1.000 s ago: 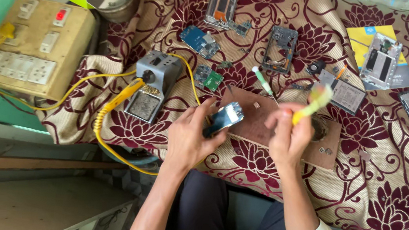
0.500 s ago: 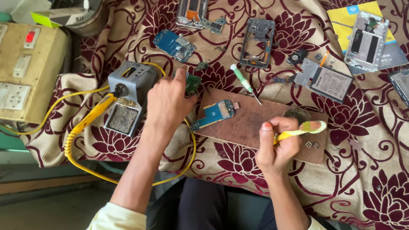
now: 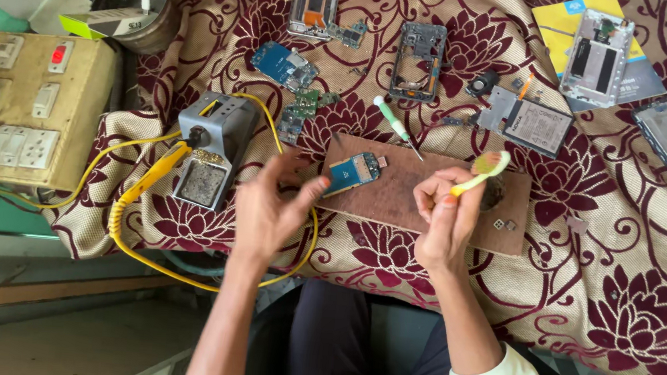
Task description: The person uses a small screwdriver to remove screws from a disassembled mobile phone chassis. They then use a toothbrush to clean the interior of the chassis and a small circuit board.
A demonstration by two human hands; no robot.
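Over the brown wooden board (image 3: pixel 429 200), the left hand (image 3: pixel 271 210) is blurred, its fingers pinching the edge of a small blue circuit board (image 3: pixel 353 172); whether that board rests on the wood is unclear. At the top edge, a yellow-and-blue package (image 3: pixel 562 14) is cut off. Raised and bent, the right hand (image 3: pixel 445 217) grips a yellow brush (image 3: pixel 483 170)

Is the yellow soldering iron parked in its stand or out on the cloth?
Parked. The yellow soldering iron has its tip end in the grey stand, handle slanting out; neither hand touches it.
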